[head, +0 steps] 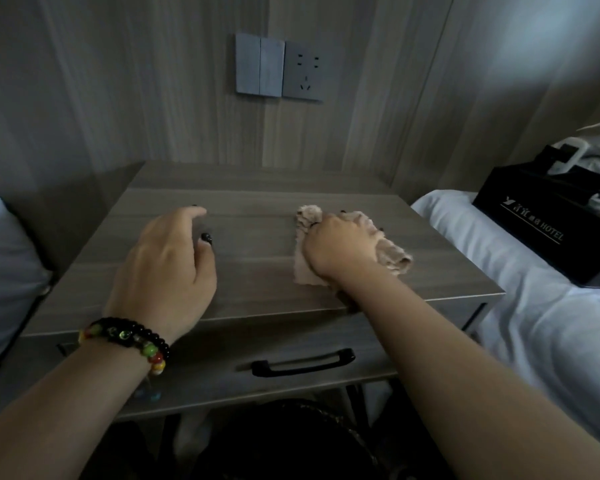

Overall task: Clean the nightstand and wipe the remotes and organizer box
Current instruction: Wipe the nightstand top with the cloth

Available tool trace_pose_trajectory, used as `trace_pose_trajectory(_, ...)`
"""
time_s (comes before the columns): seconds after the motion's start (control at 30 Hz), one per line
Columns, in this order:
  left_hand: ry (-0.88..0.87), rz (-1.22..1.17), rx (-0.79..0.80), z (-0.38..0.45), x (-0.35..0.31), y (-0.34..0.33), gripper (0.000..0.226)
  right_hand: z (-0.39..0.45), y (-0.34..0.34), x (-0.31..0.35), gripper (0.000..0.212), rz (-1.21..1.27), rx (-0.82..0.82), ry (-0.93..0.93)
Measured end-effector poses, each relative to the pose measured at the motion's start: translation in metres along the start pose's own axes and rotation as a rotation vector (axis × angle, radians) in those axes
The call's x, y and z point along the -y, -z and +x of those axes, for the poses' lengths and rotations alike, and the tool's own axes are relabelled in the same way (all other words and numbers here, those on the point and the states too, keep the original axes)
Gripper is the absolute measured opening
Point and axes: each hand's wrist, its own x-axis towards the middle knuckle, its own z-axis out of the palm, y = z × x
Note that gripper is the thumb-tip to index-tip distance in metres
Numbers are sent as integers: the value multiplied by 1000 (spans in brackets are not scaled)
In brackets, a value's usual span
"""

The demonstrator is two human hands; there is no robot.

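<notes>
The grey wood-grain nightstand [257,202] fills the middle of the head view, its top bare. My right hand [340,244] presses a crumpled beige cloth [392,256] flat on the right half of the top, fingers spread over it. My left hand [167,268], with a beaded bracelet at the wrist, rests on the left half with fingers loosely bent and holds nothing. The black organizer box [534,233] marked HOTEL stands on the white bed at the right. White remotes [568,157] stick out of its top.
The nightstand drawer has a black handle [303,363] at its front. A light switch and socket [279,67] sit on the wood wall behind. A white pillow [0,271] lies at the left and the white bed [534,323] borders the right side.
</notes>
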Motion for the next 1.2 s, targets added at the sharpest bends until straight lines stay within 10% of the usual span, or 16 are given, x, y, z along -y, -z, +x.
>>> trace_pose_trajectory(0.27,202,-343,-291,5,8,0,35,-33,-20,107,62,-26,136,387)
trace_pose_trajectory(0.47,193,-323,-203,4,5,2,36,-22,-22,55,55,57,38,521)
trace_pose_trajectory(0.73,73,-35,-23,-4,19,12,58,41,11,-76,58,-13,-42,59)
trace_pose_trajectory(0.9,116,19,-98,0,32,16,51,72,11,-40,54,-44,-7,-134)
trace_pose_trajectory(1.2,93,-288,-273,-3,33,14,40,7,-16,107,50,-65,60,469)
